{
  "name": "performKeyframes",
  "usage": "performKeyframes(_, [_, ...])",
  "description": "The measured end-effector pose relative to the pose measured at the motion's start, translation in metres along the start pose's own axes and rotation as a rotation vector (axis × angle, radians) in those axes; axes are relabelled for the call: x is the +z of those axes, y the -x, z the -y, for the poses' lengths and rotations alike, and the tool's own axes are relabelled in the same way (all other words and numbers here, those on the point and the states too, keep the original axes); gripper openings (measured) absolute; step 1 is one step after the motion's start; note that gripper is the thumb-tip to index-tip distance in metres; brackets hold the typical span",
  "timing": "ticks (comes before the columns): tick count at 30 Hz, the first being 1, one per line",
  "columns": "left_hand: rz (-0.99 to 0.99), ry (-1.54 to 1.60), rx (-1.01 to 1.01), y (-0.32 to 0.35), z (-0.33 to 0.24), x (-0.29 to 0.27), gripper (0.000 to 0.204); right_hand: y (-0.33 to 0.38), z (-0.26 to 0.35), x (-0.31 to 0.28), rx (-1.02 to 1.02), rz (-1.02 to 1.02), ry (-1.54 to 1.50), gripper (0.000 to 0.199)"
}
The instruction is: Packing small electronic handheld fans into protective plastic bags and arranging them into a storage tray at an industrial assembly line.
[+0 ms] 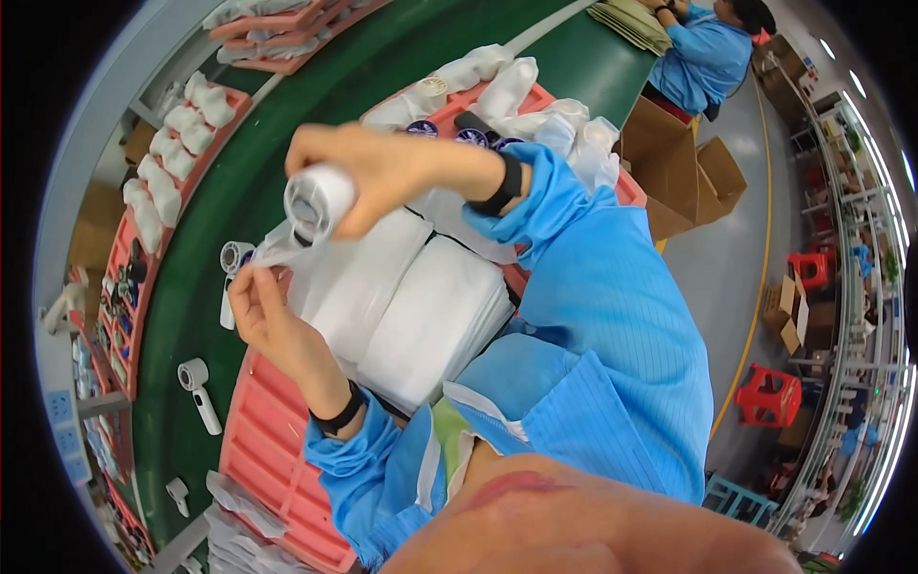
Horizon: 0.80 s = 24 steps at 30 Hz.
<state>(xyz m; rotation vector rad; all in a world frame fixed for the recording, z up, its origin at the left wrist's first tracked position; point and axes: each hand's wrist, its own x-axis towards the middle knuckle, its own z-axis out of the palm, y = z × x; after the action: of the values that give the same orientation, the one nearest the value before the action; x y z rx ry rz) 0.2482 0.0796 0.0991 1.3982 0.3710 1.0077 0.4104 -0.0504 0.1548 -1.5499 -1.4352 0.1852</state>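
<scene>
Raised above the worktable, my right hand point(359, 177) is wrapped around a white handheld fan point(320, 201) with a round head. A thin, translucent white bag point(279, 251) hangs at the fan; how far it covers the handle I cannot tell. My left hand point(282, 330) pinches the edge of this bag between thumb and fingers. Below both hands lie two stacks of flat white bags point(430, 320), close to my body.
More white fans point(199, 397) lie on the green worktable point(182, 330) at left. A pink tray point(277, 450) is near my left arm; another holds wrapped fans point(507, 91) beyond my right arm. Cardboard boxes point(669, 172) and a co-worker point(703, 57) are at upper right.
</scene>
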Motion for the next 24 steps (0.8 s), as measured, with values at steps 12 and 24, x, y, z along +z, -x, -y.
performKeyframes(12, [0.073,0.162,-0.034,0.005,-0.007,-0.018,0.009,0.006,0.003,0.06,-0.396,-0.083,0.435,0.075])
performKeyframes(24, [-0.02,-0.583,0.635,0.021,-0.004,0.02,0.044,-0.003,-0.024,0.058,-0.118,-0.214,0.271,0.061])
